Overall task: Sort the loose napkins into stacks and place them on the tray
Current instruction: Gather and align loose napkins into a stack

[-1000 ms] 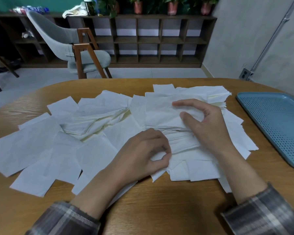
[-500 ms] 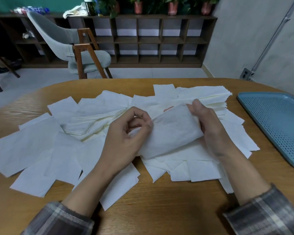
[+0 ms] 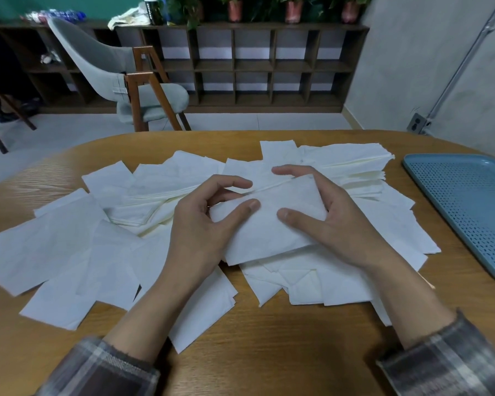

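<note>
Right now my left hand [image 3: 200, 224] and right hand [image 3: 335, 221] both grip a small stack [image 3: 269, 227] of white napkins, one hand at each end. My thumbs press on its top sheet and my fingers curl round its far edge. I hold it tilted, just above the loose napkins [image 3: 55, 247], which lie spread in overlapping sheets across the table [image 3: 269, 352], with thicker heaps toward the far side. The blue tray [image 3: 463, 201] sits on the table at my right, beside the napkins.
</note>
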`<state>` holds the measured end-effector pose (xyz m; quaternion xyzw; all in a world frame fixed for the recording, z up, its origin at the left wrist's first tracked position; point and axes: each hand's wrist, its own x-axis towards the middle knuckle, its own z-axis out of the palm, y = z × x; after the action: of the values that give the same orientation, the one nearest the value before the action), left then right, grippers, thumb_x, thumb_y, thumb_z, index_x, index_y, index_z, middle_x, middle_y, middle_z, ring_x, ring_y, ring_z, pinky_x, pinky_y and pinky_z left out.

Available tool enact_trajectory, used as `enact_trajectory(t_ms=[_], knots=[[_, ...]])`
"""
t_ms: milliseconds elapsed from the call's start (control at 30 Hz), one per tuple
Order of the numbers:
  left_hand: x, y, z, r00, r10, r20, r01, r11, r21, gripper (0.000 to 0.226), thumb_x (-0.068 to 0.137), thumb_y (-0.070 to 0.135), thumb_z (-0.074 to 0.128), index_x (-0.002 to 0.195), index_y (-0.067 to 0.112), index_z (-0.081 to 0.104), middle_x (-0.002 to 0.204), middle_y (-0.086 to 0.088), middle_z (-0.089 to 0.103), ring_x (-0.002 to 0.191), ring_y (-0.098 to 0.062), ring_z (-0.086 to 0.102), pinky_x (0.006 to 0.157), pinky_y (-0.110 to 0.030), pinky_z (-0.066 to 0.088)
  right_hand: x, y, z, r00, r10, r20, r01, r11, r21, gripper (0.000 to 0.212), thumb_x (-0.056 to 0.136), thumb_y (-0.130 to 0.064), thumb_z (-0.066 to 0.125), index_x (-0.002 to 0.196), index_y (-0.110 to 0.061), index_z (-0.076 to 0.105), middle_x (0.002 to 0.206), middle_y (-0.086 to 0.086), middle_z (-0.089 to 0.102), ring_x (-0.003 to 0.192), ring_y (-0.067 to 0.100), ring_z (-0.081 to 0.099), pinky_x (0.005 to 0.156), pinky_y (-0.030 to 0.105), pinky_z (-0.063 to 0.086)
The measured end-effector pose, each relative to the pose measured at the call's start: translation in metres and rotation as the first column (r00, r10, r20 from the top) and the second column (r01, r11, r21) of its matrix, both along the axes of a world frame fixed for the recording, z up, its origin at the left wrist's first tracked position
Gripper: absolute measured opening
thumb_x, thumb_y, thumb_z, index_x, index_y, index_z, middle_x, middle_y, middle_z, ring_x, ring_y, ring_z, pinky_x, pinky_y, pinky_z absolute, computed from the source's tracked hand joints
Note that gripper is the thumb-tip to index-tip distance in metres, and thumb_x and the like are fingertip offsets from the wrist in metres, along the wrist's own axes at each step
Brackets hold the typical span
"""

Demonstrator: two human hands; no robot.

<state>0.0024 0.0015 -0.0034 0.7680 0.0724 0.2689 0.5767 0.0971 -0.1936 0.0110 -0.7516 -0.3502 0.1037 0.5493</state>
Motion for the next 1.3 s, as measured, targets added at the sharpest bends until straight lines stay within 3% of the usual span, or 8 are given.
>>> enact_trajectory(t_ms=[133, 233, 333, 500, 633, 733, 933, 1300], knots=[[0.001, 0.0, -0.003, 0.999, 0.024, 0.026, -0.024, 0.999, 0.029, 0.021, 0.091, 0.027, 0.083, 0.11, 0.029, 0.074, 0.107, 0.012, 0.075, 0.108, -0.011, 0.07, 0.091, -0.035, 0.056, 0.001, 0.0, 0.0, 0.996, -0.029, 0.087, 0.029, 1.0, -0.001, 0.066, 0.097, -0.015, 0.075, 0.147, -0.045, 0.046, 0.141, -0.045, 0.046, 0.136, -0.017, 0.04, 0.112, 0.009, 0.034], [0.0, -0.001, 0.001, 1.0, -0.002, -0.025, 0.003, 0.999, 0.04, 0.037, 0.09, 0.039, 0.079, 0.124, 0.033, 0.068, 0.125, 0.021, 0.068, 0.12, 0.002, 0.062, 0.09, -0.014, 0.048, 0.002, -0.002, 0.003, 0.997, -0.039, 0.069, 0.034, 0.997, 0.069, 0.071, 0.095, -0.017, 0.078, 0.15, -0.045, 0.043, 0.153, -0.031, 0.043, 0.147, -0.001, 0.038, 0.124, 0.036, 0.035], [-0.001, -0.002, 0.004, 0.996, -0.08, -0.039, 0.076, 0.993, -0.091, 0.036, 0.091, 0.027, 0.081, 0.125, 0.03, 0.069, 0.116, 0.016, 0.072, 0.105, 0.0, 0.069, 0.077, -0.015, 0.054, 0.002, -0.001, 0.003, 0.997, -0.071, 0.04, 0.066, 0.993, 0.096, 0.069, 0.096, -0.018, 0.078, 0.145, -0.051, 0.041, 0.151, -0.027, 0.045, 0.139, 0.011, 0.052, 0.115, 0.052, 0.046], [0.001, -0.003, -0.004, 1.0, -0.009, -0.005, 0.009, 1.0, -0.011, 0.032, 0.093, 0.022, 0.081, 0.12, 0.034, 0.069, 0.112, 0.017, 0.072, 0.092, -0.005, 0.07, 0.067, -0.016, 0.052, 0.002, -0.006, 0.009, 0.998, 0.025, 0.061, -0.025, 1.0, 0.0, 0.044, 0.093, -0.026, 0.075, 0.135, -0.038, 0.065, 0.136, -0.027, 0.062, 0.13, 0.001, 0.057, 0.109, 0.02, 0.044], [0.002, -0.006, -0.01, 0.994, 0.062, 0.088, -0.083, 0.963, 0.255, 0.045, 0.091, 0.024, 0.085, 0.13, 0.027, 0.063, 0.128, 0.015, 0.062, 0.12, -0.005, 0.06, 0.092, -0.016, 0.049, 0.004, -0.006, 0.005, 0.996, -0.061, 0.072, 0.06, 0.998, 0.022, 0.027, 0.097, -0.002, 0.071, 0.11, -0.023, 0.081, 0.113, -0.021, 0.077, 0.117, -0.007, 0.065, 0.097, 0.004, 0.041], [0.005, -0.008, -0.018, 0.978, -0.006, 0.206, -0.101, 0.856, 0.507, 0.036, 0.086, 0.025, 0.089, 0.117, 0.017, 0.072, 0.125, -0.001, 0.054, 0.118, -0.014, 0.057, 0.097, -0.022, 0.045, 0.009, -0.007, 0.002, 0.973, -0.215, 0.085, 0.209, 0.975, 0.077, 0.031, 0.097, 0.002, 0.068, 0.112, -0.021, 0.081, 0.112, -0.025, 0.076, 0.114, -0.012, 0.064, 0.094, 0.001, 0.04], [0.007, -0.01, -0.037, 0.963, -0.265, -0.051, 0.225, 0.685, 0.693, 0.02, 0.089, 0.043, 0.082, 0.102, 0.028, 0.081, 0.104, 0.015, 0.061, 0.096, -0.007, 0.056, 0.08, -0.036, 0.052, 0.013, -0.009, 0.001, 0.949, -0.303, 0.086, 0.293, 0.95, 0.112, 0.032, 0.097, 0.003, 0.067, 0.113, -0.021, 0.081, 0.112, -0.028, 0.075, 0.112, -0.015, 0.063, 0.092, 0.0, 0.04], [0.006, -0.015, -0.031, 0.964, -0.258, 0.06, 0.144, 0.701, 0.698, 0.005, 0.09, 0.017, 0.078, 0.091, 0.017, 0.074, 0.106, 0.008, 0.063, 0.094, -0.009, 0.057, 0.077, -0.021, 0.047, 0.012, -0.007, 0.0, 0.952, -0.298, 0.072, 0.293, 0.953, 0.071, 0.034, 0.099, 0.001, 0.064, 0.113, -0.025, 0.08, 0.11, -0.037, 0.072, 0.112, -0.019, 0.059, 0.092, -0.002, 0.038]])
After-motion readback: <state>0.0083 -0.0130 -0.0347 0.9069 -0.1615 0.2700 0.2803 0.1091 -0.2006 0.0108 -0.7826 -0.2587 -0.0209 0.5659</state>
